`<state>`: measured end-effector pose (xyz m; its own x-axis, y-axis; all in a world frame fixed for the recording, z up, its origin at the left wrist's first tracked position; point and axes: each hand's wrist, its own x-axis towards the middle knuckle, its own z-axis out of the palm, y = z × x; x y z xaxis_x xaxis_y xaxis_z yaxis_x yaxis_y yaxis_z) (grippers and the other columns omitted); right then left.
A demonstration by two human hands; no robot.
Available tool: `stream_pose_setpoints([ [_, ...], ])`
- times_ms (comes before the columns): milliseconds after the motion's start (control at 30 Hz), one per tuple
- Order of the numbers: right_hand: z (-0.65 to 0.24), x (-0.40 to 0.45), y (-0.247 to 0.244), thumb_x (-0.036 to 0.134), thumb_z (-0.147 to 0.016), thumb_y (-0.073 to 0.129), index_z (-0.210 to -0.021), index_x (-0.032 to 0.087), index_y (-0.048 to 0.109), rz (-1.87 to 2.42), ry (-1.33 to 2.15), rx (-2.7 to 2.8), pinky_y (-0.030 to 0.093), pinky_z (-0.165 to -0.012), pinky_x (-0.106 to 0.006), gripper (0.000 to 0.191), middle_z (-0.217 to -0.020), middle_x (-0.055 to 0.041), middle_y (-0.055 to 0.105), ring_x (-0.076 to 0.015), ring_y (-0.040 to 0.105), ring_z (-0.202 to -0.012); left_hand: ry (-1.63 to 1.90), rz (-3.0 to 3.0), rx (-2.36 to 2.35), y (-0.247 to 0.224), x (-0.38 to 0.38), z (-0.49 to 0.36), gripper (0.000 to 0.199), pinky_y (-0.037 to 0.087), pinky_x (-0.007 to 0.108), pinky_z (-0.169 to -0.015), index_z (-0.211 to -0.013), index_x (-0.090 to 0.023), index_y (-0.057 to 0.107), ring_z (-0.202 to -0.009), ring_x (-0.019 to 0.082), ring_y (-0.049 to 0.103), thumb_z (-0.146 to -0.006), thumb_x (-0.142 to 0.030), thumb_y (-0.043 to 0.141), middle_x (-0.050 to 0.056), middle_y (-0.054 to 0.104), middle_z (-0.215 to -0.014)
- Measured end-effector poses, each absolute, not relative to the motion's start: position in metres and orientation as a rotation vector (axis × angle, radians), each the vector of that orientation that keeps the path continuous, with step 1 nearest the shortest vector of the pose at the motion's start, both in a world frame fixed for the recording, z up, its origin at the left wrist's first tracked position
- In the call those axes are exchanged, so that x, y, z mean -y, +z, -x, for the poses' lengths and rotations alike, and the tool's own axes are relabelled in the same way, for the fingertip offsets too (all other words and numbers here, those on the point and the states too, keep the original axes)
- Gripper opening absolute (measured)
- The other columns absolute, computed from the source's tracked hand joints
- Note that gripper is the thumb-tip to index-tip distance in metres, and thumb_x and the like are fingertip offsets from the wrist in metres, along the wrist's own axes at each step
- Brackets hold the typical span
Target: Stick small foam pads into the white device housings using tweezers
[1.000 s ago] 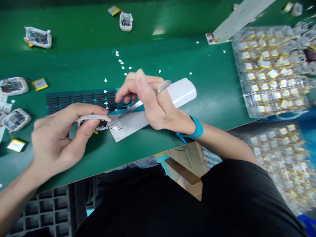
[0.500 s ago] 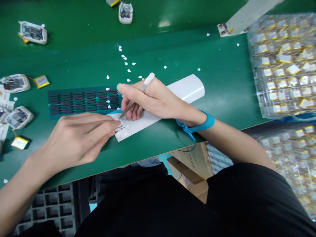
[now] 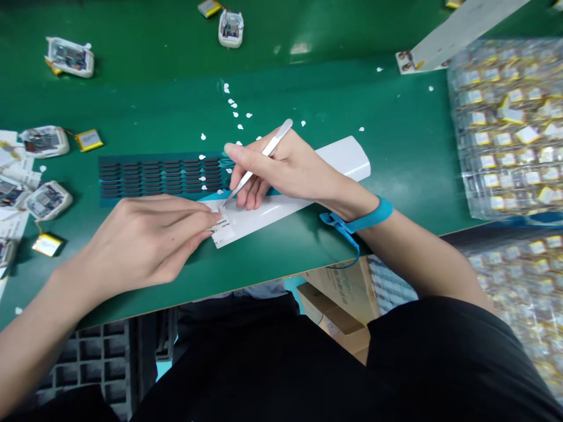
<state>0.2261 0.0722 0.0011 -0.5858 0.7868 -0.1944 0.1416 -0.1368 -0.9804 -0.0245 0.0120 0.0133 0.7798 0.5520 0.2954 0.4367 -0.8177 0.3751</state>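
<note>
My right hand (image 3: 268, 170) grips a pair of metal tweezers (image 3: 277, 136), whose tips point down at the left end of a white sheet (image 3: 264, 214). Small printed labels (image 3: 225, 231) show at that end. The sheet's far right end curls up from the table. My left hand (image 3: 153, 240) has its fingers pressed together, pinching the sheet's left end near the tweezer tips. Whatever else lies under those fingertips is hidden. Behind the hands lies a dark sheet with rows of black strips (image 3: 152, 176).
Open white device housings (image 3: 48, 199) with circuit boards and wired batteries (image 3: 89, 140) lie left and at the back. Small white round stickers (image 3: 240, 126) dot the green table (image 3: 343, 223). At right stand a clear tray of batteries (image 3: 466, 176) and a metal bracket (image 3: 457, 35).
The whole view has shifted, so the table's things appear a little farther right. The tweezers are tilted slightly more, with their tips still at the sheet's left end. Both hands keep their hold.
</note>
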Motion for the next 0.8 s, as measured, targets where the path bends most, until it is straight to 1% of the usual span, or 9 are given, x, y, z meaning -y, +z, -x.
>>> stream_pose_setpoints([
  [67, -0.228, -0.074, 0.004, 0.051, -0.105, 0.062, -0.073, 0.017, 0.072, 1.062, 1.782, 1.619, 0.062, -0.052, -0.02, 0.048, -0.064, -0.0004, 0.076, -0.0136, 0.074, -0.055, 0.57, -2.68, -0.757, 0.014, -0.012, 0.024, 0.024, 0.065, 0.04, -0.081, -0.112, -0.02, 0.078, -0.092, 0.031, 0.082, -0.103, -0.018, 0.056, 0.009, 0.084, -0.106],
  [167, -0.231, -0.076, 0.009, 0.051, -0.101, 0.069, -0.076, 0.018, 0.074, 1.045, 1.75, 1.531, 0.062, -0.054, -0.02, 0.042, -0.067, -0.0005, 0.078, -0.0134, 0.074, -0.057, 0.648, -2.534, -0.843, 0.018, -0.009, 0.019, 0.022, 0.064, 0.037, -0.085, -0.109, -0.025, 0.081, -0.088, 0.027, 0.082, -0.103, -0.022, 0.06, 0.003, 0.084, -0.098],
  [200, -0.232, -0.076, 0.01, 0.052, -0.099, 0.073, -0.078, 0.018, 0.075, 1.016, 1.739, 1.5, 0.063, -0.055, -0.019, 0.04, -0.068, -0.0004, 0.078, -0.0135, 0.075, -0.058, 0.708, -2.443, -0.913, 0.019, -0.008, 0.017, 0.019, 0.064, 0.033, -0.081, -0.107, -0.026, 0.081, -0.082, 0.024, 0.082, -0.102, -0.023, 0.063, 0.001, 0.084, -0.093],
  [300, -0.234, -0.072, 0.016, 0.05, -0.095, 0.079, -0.081, 0.02, 0.076, 0.877, 1.698, 1.421, 0.063, -0.056, -0.018, 0.033, -0.072, 0.001, 0.08, -0.0124, 0.075, -0.06, 0.9, -2.024, -1.183, 0.022, -0.003, 0.011, 0.01, 0.056, 0.022, -0.055, -0.099, -0.024, 0.082, -0.06, 0.014, 0.076, -0.099, -0.024, 0.072, -0.003, 0.083, -0.086],
  [367, -0.232, -0.067, 0.021, 0.048, -0.096, 0.078, -0.08, 0.021, 0.077, 0.815, 1.647, 1.379, 0.063, -0.055, -0.018, 0.031, -0.071, 0.002, 0.079, -0.0115, 0.074, -0.058, 0.93, -1.698, -1.228, 0.022, -0.001, 0.008, 0.006, 0.056, 0.02, -0.051, -0.099, -0.023, 0.081, -0.057, 0.014, 0.077, -0.097, -0.025, 0.076, -0.003, 0.083, -0.085],
  [467, -0.229, -0.057, 0.025, 0.041, -0.098, 0.078, -0.082, 0.022, 0.077, 0.752, 1.626, 1.399, 0.064, -0.054, -0.02, 0.025, -0.072, 0.0029, 0.08, -0.0119, 0.075, -0.059, 0.878, -1.399, -1.068, 0.023, -0.001, 0.004, 0.021, 0.067, 0.024, -0.067, -0.111, -0.021, 0.079, -0.073, 0.021, 0.083, -0.09, -0.023, 0.083, 0.001, 0.083, -0.087],
  [567, -0.225, -0.051, 0.025, 0.039, -0.098, 0.077, -0.085, 0.022, 0.078, 0.717, 1.638, 1.471, 0.066, -0.057, -0.02, 0.021, -0.075, 0.0025, 0.081, -0.0127, 0.078, -0.063, 0.865, -1.308, -0.944, 0.024, 0.0, 0.0, 0.031, 0.07, 0.026, -0.08, -0.117, -0.023, 0.077, -0.084, 0.022, 0.085, -0.087, -0.017, 0.084, 0.001, 0.085, -0.097],
  [667, -0.223, -0.049, 0.023, 0.039, -0.096, 0.079, -0.084, 0.022, 0.079, 0.689, 1.623, 1.487, 0.066, -0.057, -0.019, 0.021, -0.075, 0.0016, 0.082, -0.0131, 0.078, -0.061, 0.885, -1.277, -0.879, 0.026, 0.002, -0.003, 0.03, 0.071, 0.027, -0.084, -0.118, -0.021, 0.077, -0.088, 0.022, 0.085, -0.089, -0.012, 0.082, 0.002, 0.085, -0.103],
  [800, -0.222, -0.048, 0.023, 0.041, -0.097, 0.079, -0.083, 0.021, 0.079, 0.707, 1.596, 1.492, 0.065, -0.055, -0.018, 0.025, -0.073, 0.001, 0.081, -0.0123, 0.077, -0.059, 0.917, -1.3, -0.873, 0.026, 0.004, -0.005, 0.031, 0.071, 0.028, -0.083, -0.117, -0.016, 0.078, -0.088, 0.024, 0.085, -0.087, -0.011, 0.083, 0.005, 0.085, -0.103],
])
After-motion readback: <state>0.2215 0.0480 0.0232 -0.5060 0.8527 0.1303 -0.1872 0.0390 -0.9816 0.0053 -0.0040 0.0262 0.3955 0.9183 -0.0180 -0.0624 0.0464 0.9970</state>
